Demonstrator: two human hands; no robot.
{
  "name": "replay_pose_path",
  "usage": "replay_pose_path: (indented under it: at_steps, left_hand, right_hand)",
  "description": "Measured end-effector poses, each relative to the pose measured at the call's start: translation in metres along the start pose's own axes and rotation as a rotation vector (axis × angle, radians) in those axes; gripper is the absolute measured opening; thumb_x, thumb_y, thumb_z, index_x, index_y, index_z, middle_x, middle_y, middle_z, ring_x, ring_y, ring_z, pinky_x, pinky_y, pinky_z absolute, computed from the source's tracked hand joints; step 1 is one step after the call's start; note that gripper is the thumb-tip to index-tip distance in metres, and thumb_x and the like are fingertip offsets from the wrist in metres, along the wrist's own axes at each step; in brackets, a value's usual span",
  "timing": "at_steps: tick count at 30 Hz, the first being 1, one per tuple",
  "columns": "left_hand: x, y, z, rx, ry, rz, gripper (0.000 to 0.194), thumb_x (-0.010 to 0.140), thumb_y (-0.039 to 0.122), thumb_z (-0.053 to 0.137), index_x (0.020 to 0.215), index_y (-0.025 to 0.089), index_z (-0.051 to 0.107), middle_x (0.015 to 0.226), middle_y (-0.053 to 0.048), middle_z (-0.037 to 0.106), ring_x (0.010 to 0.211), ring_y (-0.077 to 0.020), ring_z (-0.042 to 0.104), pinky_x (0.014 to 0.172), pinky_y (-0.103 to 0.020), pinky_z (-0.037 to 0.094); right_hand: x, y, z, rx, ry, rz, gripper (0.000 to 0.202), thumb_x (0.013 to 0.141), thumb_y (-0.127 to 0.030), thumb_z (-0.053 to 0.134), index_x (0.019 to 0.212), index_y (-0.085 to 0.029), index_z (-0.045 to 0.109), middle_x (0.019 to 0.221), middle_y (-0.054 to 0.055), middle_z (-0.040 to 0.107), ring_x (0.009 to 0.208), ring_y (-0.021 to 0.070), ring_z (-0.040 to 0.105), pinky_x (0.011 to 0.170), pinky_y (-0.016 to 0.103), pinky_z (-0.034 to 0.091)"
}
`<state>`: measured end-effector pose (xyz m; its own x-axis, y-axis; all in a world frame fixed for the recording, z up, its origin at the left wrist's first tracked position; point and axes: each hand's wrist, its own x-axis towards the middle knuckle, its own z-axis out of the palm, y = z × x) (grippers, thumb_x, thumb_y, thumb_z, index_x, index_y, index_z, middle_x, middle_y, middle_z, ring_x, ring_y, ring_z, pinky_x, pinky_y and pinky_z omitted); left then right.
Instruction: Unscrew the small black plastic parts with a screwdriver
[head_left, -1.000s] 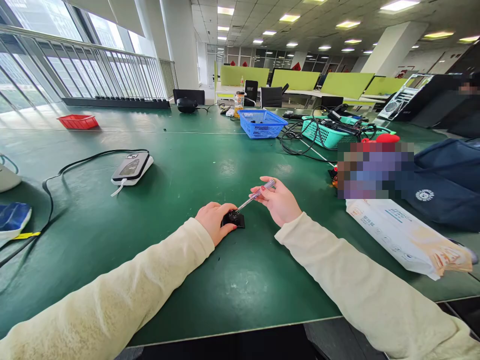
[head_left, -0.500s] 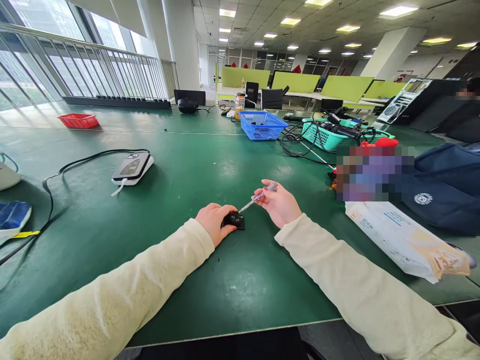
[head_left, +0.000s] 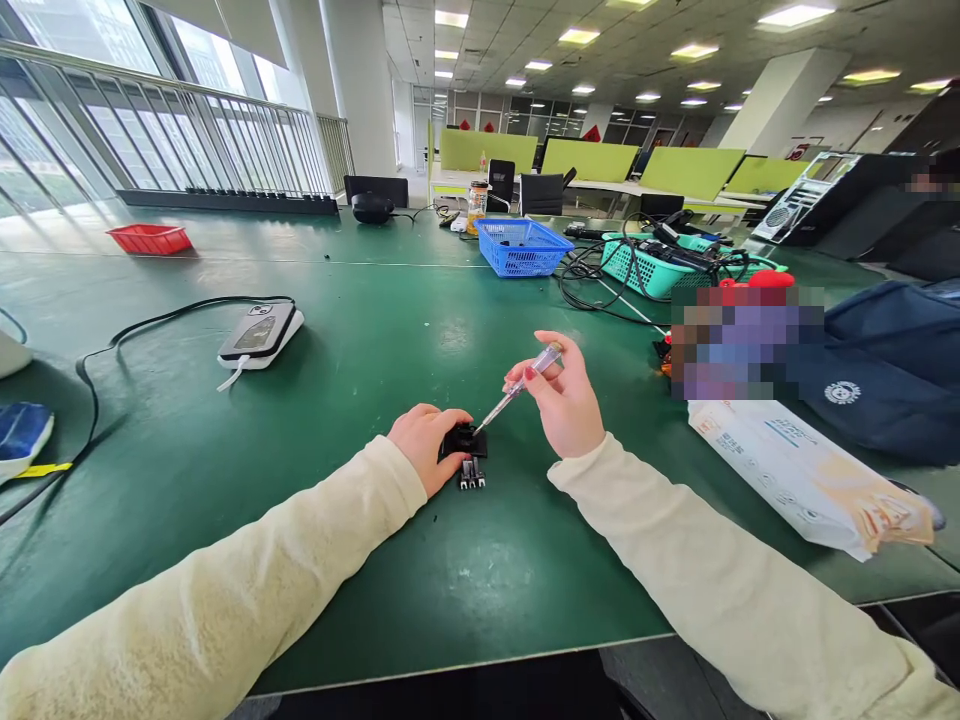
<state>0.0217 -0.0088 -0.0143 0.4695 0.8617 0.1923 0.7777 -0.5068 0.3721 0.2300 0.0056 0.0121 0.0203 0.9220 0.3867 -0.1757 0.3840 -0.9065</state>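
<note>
A small black plastic part (head_left: 474, 443) lies on the green table (head_left: 360, 400), gripped at its left side between the thumb and fingers of my left hand (head_left: 431, 446). My right hand (head_left: 564, 395) is closed around the handle of a clear screwdriver (head_left: 517, 390). The tool slants down to the left, and its tip meets the top of the black part. Just in front of that part sits a black piece with several metal prongs (head_left: 472, 475), close to my left thumb and not held.
A phone (head_left: 261, 330) on a white stand with a cable is at the left. Further back are a red tray (head_left: 150, 240), a blue basket (head_left: 521, 250) and a turquoise basket (head_left: 645, 270) with cables. A white packet (head_left: 802, 475) and dark blue bag (head_left: 892, 380) lie right.
The pronged black piece now shows in front of the black part. My right hand has risen, and the screwdriver stands steeper, with its tip over the part. My left hand stays nearly in place.
</note>
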Motion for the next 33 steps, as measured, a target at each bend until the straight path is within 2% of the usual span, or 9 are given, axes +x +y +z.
replay_pose_path:
  at_steps: [5, 11, 18, 21, 25, 30, 33]
  left_hand:
    - [0.002, 0.0, 0.001, -0.001, -0.006, -0.006, 0.041, 0.079, 0.025, 0.069, 0.119, 0.025, 0.065, 0.11, -0.006, 0.075, 0.113, -0.0301, 0.061, 0.104, -0.049, 0.049]
    - [-0.001, 0.0, -0.001, -0.023, 0.018, 0.02, 0.039, 0.081, 0.025, 0.068, 0.119, 0.024, 0.065, 0.108, -0.007, 0.075, 0.112, -0.0295, 0.062, 0.104, -0.05, 0.049]
    - [-0.001, 0.001, -0.003, -0.014, 0.015, 0.019, 0.044, 0.08, 0.024, 0.069, 0.124, 0.023, 0.064, 0.11, -0.007, 0.075, 0.113, -0.0299, 0.063, 0.104, -0.048, 0.05]
    - [0.0, 0.001, -0.003, -0.014, 0.012, 0.002, 0.045, 0.078, 0.023, 0.071, 0.123, 0.023, 0.065, 0.109, -0.008, 0.075, 0.113, -0.0304, 0.063, 0.103, -0.048, 0.051]
    - [-0.002, 0.002, -0.006, -0.019, 0.005, 0.03, 0.039, 0.083, 0.025, 0.066, 0.122, 0.026, 0.065, 0.108, -0.006, 0.075, 0.113, -0.0292, 0.062, 0.105, -0.049, 0.049]
    - [-0.002, 0.003, -0.008, 0.0, -0.023, 0.026, 0.038, 0.084, 0.025, 0.065, 0.123, 0.024, 0.065, 0.111, -0.007, 0.075, 0.114, -0.0294, 0.062, 0.105, -0.049, 0.049]
    - [0.001, 0.003, -0.006, 0.017, -0.041, 0.007, 0.041, 0.082, 0.025, 0.068, 0.123, 0.023, 0.065, 0.112, -0.007, 0.075, 0.114, -0.0295, 0.061, 0.105, -0.049, 0.049]
  right_hand:
    - [-0.012, -0.002, 0.007, -0.162, -0.176, -0.122, 0.041, 0.088, -0.047, 0.069, 0.119, -0.03, 0.048, 0.087, 0.0, 0.071, 0.085, 0.0194, 0.07, 0.089, 0.044, 0.057]
    - [-0.019, -0.001, 0.01, -0.361, -0.283, -0.286, 0.031, 0.096, -0.03, 0.058, 0.126, -0.032, 0.051, 0.101, 0.003, 0.071, 0.091, 0.0188, 0.07, 0.091, 0.043, 0.057]
    - [-0.02, -0.003, 0.012, -0.398, -0.411, -0.341, 0.039, 0.1, -0.019, 0.042, 0.136, -0.034, 0.047, 0.115, 0.004, 0.069, 0.096, 0.0178, 0.07, 0.093, 0.042, 0.057]
    - [-0.019, -0.003, 0.012, -0.39, -0.398, -0.326, 0.042, 0.1, -0.019, 0.041, 0.138, -0.035, 0.047, 0.109, 0.003, 0.069, 0.093, 0.0173, 0.069, 0.092, 0.042, 0.057]
    - [-0.016, -0.002, 0.011, -0.432, -0.329, -0.319, 0.04, 0.099, -0.021, 0.046, 0.137, -0.034, 0.049, 0.097, 0.001, 0.068, 0.086, 0.0166, 0.067, 0.09, 0.04, 0.056]
    - [-0.013, -0.003, 0.01, -0.505, -0.239, -0.3, 0.04, 0.096, -0.023, 0.055, 0.134, -0.032, 0.051, 0.092, -0.001, 0.069, 0.08, 0.0155, 0.067, 0.088, 0.036, 0.055]
    - [-0.012, -0.003, 0.01, -0.536, -0.23, -0.317, 0.04, 0.094, -0.022, 0.058, 0.133, -0.03, 0.052, 0.089, -0.001, 0.07, 0.079, 0.0153, 0.067, 0.086, 0.035, 0.056]
